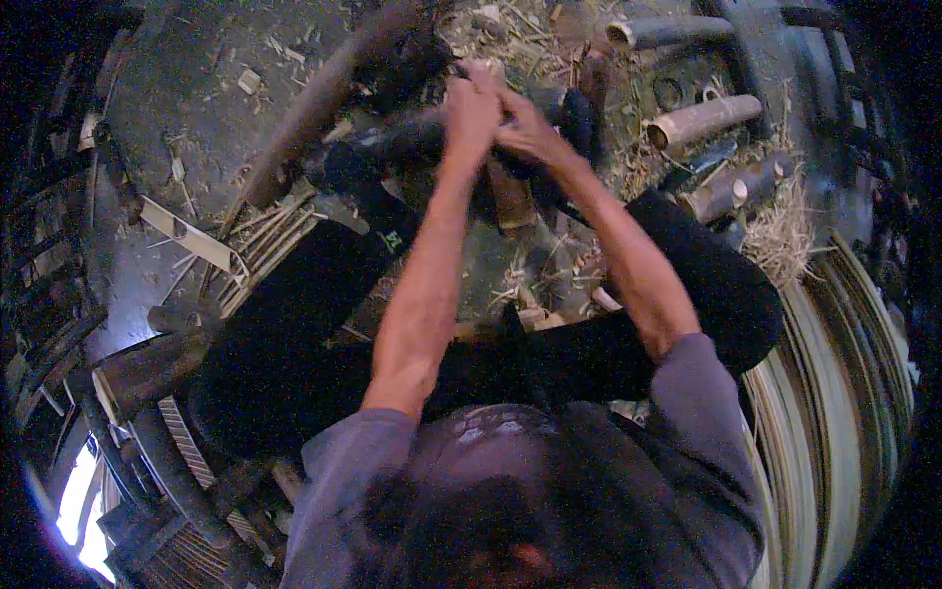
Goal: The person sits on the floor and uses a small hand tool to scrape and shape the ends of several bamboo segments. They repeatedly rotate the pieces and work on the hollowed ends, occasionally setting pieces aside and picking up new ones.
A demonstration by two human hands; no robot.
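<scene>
My left hand [475, 106] and my right hand [528, 135] meet at the top middle of the head view, both arms stretched out. The left fingers are curled into a grip, with a small pale end showing at their far side; what it belongs to is blurred. My right hand is closed close against the left one, its fingertips partly hidden, so what it holds cannot be made out. Under the hands lies a dark, roughly round log-like piece [412, 139]. A brownish bamboo-like piece [512, 201] stands just below the right hand, between my legs.
Cut bamboo tubes [708, 120] lie at the right among pale shavings [780, 231]. Long split strips [819, 422] curve along the right side. A long dark pole [314, 113] slants at upper left, near a split bamboo piece [188, 236]. Thin sticks [270, 236] lie beside my left leg.
</scene>
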